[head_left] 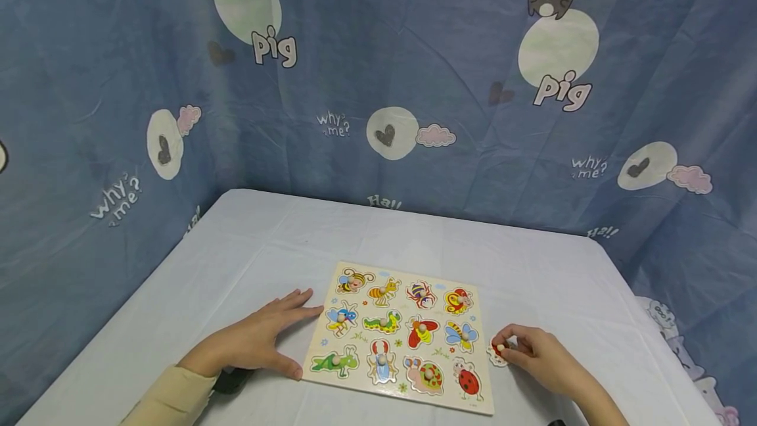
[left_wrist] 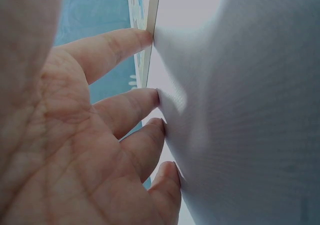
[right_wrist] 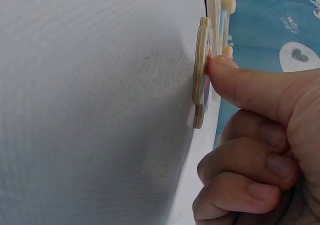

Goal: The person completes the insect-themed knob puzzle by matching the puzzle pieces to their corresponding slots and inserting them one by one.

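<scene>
A wooden peg puzzle board (head_left: 355, 381) with colourful insect pictures lies flat on the table. My left hand (head_left: 260, 337) is spread at its left side. One fingertip touches the board's edge and the thumb is at the near left corner; the left wrist view shows the other fingertips on the cloth. Beside the board's right edge, my right hand (head_left: 541, 357) pinches a red puzzle piece (head_left: 498, 350) between thumb and index finger. In the right wrist view this thin wooden piece (right_wrist: 199, 70) is at the tabletop, its picture partly hidden by the thumb.
Pegged pieces such as the caterpillar (head_left: 383, 322) and the stag beetle (head_left: 382, 361) sit in the board. The ladybug picture (head_left: 468, 380) at the near right corner shows no peg. A white cloth covers the table (head_left: 284, 235), and a blue patterned curtain (head_left: 355, 51) hangs behind.
</scene>
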Motion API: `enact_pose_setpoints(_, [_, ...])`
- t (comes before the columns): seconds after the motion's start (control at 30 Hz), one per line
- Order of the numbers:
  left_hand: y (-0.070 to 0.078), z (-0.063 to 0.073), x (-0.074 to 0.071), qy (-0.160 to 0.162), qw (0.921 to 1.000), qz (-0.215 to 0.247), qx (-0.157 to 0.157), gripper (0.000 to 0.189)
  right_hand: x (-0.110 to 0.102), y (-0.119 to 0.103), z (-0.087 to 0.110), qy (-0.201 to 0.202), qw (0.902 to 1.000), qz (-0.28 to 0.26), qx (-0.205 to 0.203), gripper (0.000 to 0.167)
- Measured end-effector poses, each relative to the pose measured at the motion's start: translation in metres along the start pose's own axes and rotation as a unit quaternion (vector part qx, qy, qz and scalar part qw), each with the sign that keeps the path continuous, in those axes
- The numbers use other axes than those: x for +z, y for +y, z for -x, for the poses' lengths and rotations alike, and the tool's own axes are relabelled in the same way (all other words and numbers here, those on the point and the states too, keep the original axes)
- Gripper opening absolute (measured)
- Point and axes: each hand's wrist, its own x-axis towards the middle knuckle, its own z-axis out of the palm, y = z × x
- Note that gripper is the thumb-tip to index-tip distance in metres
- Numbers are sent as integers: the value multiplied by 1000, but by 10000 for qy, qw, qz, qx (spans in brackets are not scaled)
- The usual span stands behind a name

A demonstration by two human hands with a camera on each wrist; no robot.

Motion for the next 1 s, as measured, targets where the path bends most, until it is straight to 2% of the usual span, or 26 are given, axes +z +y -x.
enact_pose_setpoints(0.27, [0, 0, 0, -7, 10000, 5, -5, 111, 0, 0, 2, 219, 9996, 172, 29, 8])
enact_pose_setpoints(0.5, [-1, 0, 0, -11, 10000, -4, -7, 110, -1, 5, 4, 422, 9989, 179, 91, 11])
enact_pose_setpoints(0.8, [0, -1, 1, -4, 10000, 7, -30, 110, 0, 6, 3, 688, 9959, 249, 533, 13])
enact_pose_setpoints(1.0, [-2, -1, 2, -5, 10000, -41, -29, 111, 0, 7, 2, 675, 9948, 257, 716, 15])
